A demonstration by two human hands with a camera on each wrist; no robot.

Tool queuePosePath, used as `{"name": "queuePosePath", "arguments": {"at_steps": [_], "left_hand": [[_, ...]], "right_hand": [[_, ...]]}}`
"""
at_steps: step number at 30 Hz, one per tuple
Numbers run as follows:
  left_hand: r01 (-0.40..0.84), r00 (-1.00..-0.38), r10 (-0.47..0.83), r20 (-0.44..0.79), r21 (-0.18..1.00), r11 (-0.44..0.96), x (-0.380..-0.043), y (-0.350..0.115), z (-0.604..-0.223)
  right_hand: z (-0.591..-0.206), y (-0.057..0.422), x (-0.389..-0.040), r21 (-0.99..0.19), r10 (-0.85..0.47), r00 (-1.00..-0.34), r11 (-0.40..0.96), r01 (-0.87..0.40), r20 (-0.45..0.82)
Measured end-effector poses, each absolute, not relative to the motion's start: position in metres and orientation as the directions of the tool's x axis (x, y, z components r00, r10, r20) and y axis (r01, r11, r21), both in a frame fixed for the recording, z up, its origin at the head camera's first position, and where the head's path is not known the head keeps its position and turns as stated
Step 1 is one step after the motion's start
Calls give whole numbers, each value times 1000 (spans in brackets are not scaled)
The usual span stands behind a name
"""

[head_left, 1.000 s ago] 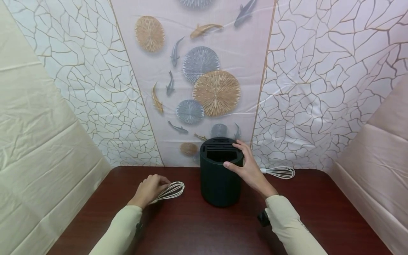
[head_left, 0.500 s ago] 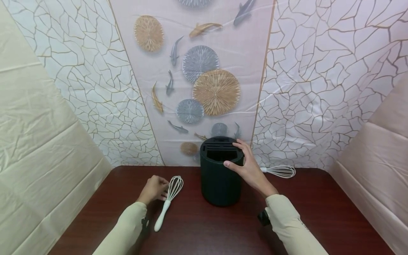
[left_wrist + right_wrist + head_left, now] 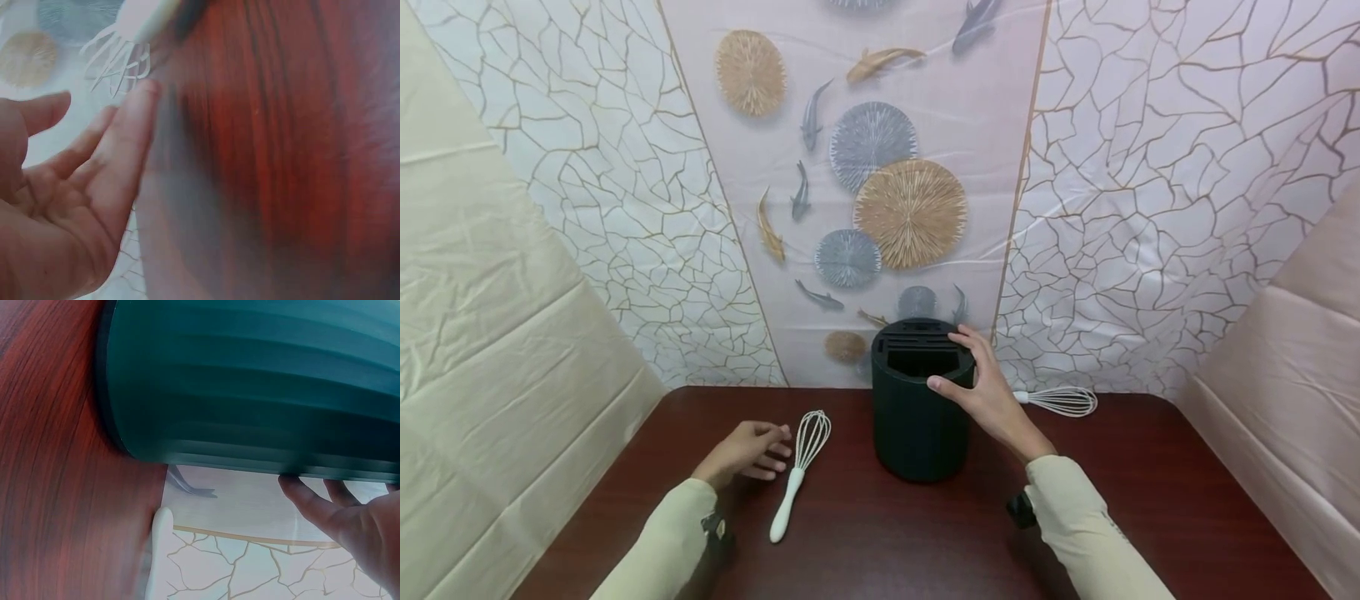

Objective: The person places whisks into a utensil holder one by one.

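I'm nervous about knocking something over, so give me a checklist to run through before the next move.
1. Dark green holder upright on the table: ok.
2. Right grip steadying the holder: ok, thumb at the front rim, fingers at its right side.
3. Left grip free: ok, fingers loosely curled, nothing held.
4. Near whisk in hand: not ok, it lies on the table just right of the left grip, handle toward the person.
5. Large compartment empty inside: cannot tell, too dark.
6. Far whisk clear of the left grip: ok, it lies near the back edge, beyond the right grip.
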State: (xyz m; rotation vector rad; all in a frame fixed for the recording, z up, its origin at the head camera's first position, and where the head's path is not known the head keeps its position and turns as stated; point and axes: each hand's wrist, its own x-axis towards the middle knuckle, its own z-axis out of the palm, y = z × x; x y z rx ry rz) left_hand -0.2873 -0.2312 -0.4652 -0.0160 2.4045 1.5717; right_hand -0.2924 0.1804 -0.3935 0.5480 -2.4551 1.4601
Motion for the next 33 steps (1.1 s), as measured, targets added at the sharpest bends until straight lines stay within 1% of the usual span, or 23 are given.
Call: {"name": "queuePosePath", "arguments": {"at_steps": [2, 5, 9, 15, 23, 28, 33], "left_hand": [[-205, -945, 160, -287, 896, 394, -280, -236, -465], [-276, -925, 150, -348, 890, 363, -269, -237, -468], [-310, -926, 105, -362, 891, 331, -257, -234, -471], [-281, -945, 61, -320, 897, 340, -249, -220, -476], [-187, -973, 53, -226, 898, 398, -245, -207, -476], [-189, -974, 44, -221, 909, 372, -243, -207, -478], [-208, -973, 39, -228, 935, 287, -241, -211, -482]], "right_hand": [[-394, 180, -292, -792, -191, -902, 433, -431, 386], [-394, 179, -293, -792, -189, -901, 429, -434, 391], [-395, 176, -293, -791, -191, -900, 430, -435, 391], [-393, 176, -290, -794, -176, -905, 435, -425, 387], [-393, 180, -292, -793, -173, -905, 438, -424, 388], [-394, 180, -292, -789, -174, -905, 445, -423, 387], [-395, 179, -292, -788, -179, -903, 442, -429, 392]]}}
